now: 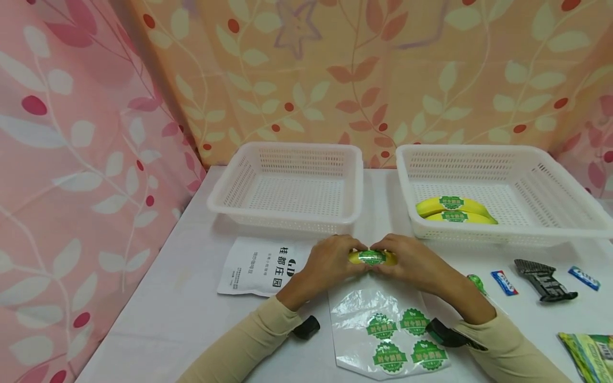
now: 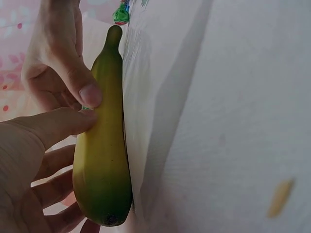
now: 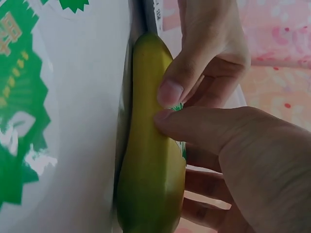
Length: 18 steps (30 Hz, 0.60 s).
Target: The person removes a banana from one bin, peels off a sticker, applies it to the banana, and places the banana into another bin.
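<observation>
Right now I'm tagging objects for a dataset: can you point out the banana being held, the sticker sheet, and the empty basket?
banana (image 1: 372, 257), head view, on its green sticker between both hands.
sticker sheet (image 1: 354, 314), head view, on bare clear backing.
empty basket (image 1: 287, 215), head view, on its near rim.

A small yellow-green banana (image 1: 372, 257) is lying lengthwise near the frame's centre, resting against the white surface (image 1: 191, 298). A green round sticker (image 1: 372, 256) is sitting on its upper side.
</observation>
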Each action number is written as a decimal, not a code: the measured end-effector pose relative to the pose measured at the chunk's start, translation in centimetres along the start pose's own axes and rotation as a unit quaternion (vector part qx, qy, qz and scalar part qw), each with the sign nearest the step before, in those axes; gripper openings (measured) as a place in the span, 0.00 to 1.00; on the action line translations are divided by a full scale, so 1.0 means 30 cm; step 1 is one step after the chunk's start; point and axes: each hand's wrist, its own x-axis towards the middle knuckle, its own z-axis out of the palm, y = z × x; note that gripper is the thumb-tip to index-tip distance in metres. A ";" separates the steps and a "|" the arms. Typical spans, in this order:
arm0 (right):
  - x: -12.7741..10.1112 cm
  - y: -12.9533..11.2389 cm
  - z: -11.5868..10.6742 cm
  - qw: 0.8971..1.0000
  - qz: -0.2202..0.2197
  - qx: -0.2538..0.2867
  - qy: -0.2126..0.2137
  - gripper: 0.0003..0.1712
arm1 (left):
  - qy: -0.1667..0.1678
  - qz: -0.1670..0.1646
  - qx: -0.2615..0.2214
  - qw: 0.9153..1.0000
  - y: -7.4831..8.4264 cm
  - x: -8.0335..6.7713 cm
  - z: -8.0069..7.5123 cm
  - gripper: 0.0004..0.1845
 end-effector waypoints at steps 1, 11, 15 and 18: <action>-0.001 0.001 -0.002 1.000 0.000 0.003 -0.002 0.21 | 0.004 0.000 0.005 1.000 -0.002 0.000 0.000 0.18; -0.001 0.010 -0.027 0.999 -0.003 0.030 -0.009 0.17 | 0.014 -0.011 0.001 1.000 -0.007 0.001 -0.011 0.16; 0.000 0.008 -0.030 1.000 -0.002 0.026 -0.012 0.16 | 0.007 -0.018 -0.002 1.000 -0.003 0.000 -0.014 0.15; 0.000 0.002 -0.039 0.999 0.012 0.026 -0.028 0.18 | -0.004 -0.024 -0.009 1.000 0.000 -0.001 -0.015 0.15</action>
